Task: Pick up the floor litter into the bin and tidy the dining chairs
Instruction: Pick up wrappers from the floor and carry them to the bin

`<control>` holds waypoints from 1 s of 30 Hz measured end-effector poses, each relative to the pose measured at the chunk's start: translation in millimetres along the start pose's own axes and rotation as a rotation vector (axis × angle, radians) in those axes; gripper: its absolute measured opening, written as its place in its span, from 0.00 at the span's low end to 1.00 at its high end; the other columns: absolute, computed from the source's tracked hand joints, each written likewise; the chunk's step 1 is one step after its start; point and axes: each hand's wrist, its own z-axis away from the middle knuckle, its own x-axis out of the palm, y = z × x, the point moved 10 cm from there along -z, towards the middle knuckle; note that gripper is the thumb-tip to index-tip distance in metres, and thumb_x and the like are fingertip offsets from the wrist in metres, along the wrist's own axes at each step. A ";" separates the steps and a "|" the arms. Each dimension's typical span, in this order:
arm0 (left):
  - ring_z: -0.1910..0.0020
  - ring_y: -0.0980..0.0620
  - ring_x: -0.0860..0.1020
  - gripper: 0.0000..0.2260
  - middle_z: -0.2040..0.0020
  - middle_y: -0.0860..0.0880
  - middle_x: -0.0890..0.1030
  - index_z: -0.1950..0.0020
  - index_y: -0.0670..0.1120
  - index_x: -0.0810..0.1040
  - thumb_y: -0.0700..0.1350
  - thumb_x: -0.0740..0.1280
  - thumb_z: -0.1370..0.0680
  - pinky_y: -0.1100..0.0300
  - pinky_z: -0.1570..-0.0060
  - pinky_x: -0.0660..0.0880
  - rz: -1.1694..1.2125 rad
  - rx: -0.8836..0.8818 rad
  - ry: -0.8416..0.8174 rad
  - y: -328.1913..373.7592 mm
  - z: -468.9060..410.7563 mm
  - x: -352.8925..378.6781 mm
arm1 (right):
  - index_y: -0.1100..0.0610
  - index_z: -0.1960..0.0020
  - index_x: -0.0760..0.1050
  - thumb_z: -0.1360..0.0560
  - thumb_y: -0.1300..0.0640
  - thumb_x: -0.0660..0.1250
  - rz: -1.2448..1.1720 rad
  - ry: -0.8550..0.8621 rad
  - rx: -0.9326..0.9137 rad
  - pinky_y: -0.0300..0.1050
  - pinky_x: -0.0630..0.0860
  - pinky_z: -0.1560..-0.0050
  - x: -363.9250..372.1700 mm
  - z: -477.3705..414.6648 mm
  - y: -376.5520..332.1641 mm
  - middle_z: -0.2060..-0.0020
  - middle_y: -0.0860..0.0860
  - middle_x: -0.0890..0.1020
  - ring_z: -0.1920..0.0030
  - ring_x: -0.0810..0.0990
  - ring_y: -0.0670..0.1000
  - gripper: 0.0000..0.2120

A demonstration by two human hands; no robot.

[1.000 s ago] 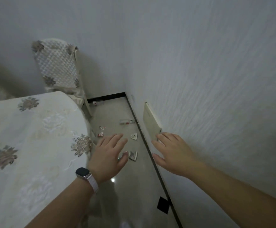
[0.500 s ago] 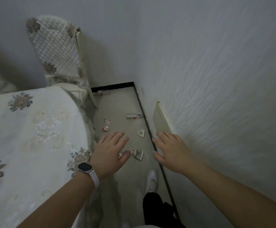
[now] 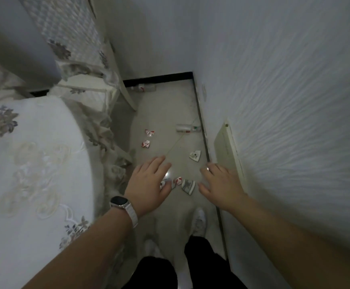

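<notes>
Left hand [image 3: 149,185] and right hand [image 3: 223,184] hover spread, holding nothing, over red-and-white crumpled paper scraps [image 3: 178,182] on the pale tiled floor [image 3: 165,113]. The left hand half hides one scrap. They lie short of the quilted cream dining chair [image 3: 69,36], whose top is cut off.

We have stepped along the floor [image 3: 170,105] toward the litter scraps [image 3: 187,185]; our white shoe [image 3: 199,222] and both dark trouser legs [image 3: 203,257] have come into view.

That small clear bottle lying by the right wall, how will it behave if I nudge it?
The bottle lies on its side and looks round, so it would probably roll. It seems clear plastic, so likely light.
</notes>
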 end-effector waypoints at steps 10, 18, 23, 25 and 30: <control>0.39 0.42 0.79 0.25 0.36 0.42 0.79 0.36 0.43 0.79 0.55 0.61 0.27 0.46 0.42 0.76 0.180 -0.163 -0.136 -113.2 -71.7 206.9 | 0.55 0.39 0.77 0.28 0.43 0.58 -0.119 -0.072 0.108 0.52 0.76 0.47 173.4 -84.3 51.2 0.41 0.56 0.80 0.44 0.79 0.58 0.24; 0.43 0.38 0.79 0.25 0.38 0.40 0.79 0.36 0.42 0.78 0.55 0.61 0.28 0.43 0.46 0.77 0.175 -0.109 -0.335 -192.7 -79.7 430.1 | 0.61 0.37 0.77 0.28 0.46 0.65 -0.198 -0.102 0.187 0.53 0.76 0.47 362.1 -131.3 100.5 0.41 0.60 0.80 0.44 0.79 0.61 0.25; 0.45 0.38 0.79 0.26 0.40 0.41 0.80 0.36 0.42 0.76 0.55 0.62 0.28 0.43 0.48 0.78 0.194 -0.158 -0.349 -238.5 -77.4 536.4 | 0.61 0.34 0.75 0.26 0.49 0.69 -0.252 -0.150 0.226 0.57 0.74 0.42 475.1 -156.1 121.9 0.38 0.61 0.77 0.40 0.76 0.63 0.24; 0.45 0.37 0.79 0.28 0.39 0.40 0.80 0.34 0.41 0.75 0.55 0.61 0.29 0.43 0.46 0.77 0.210 -0.184 -0.369 -260.3 -74.9 573.4 | 0.61 0.34 0.74 0.25 0.49 0.69 -0.246 -0.167 0.228 0.57 0.74 0.42 513.4 -166.7 130.8 0.38 0.60 0.77 0.40 0.75 0.62 0.24; 0.45 0.36 0.78 0.30 0.39 0.40 0.79 0.32 0.42 0.73 0.58 0.60 0.28 0.42 0.47 0.76 0.167 -0.210 -0.406 -311.0 -71.3 649.3 | 0.59 0.33 0.73 0.25 0.48 0.68 -0.186 -0.231 0.206 0.55 0.73 0.42 597.4 -192.0 151.1 0.38 0.58 0.76 0.39 0.75 0.60 0.25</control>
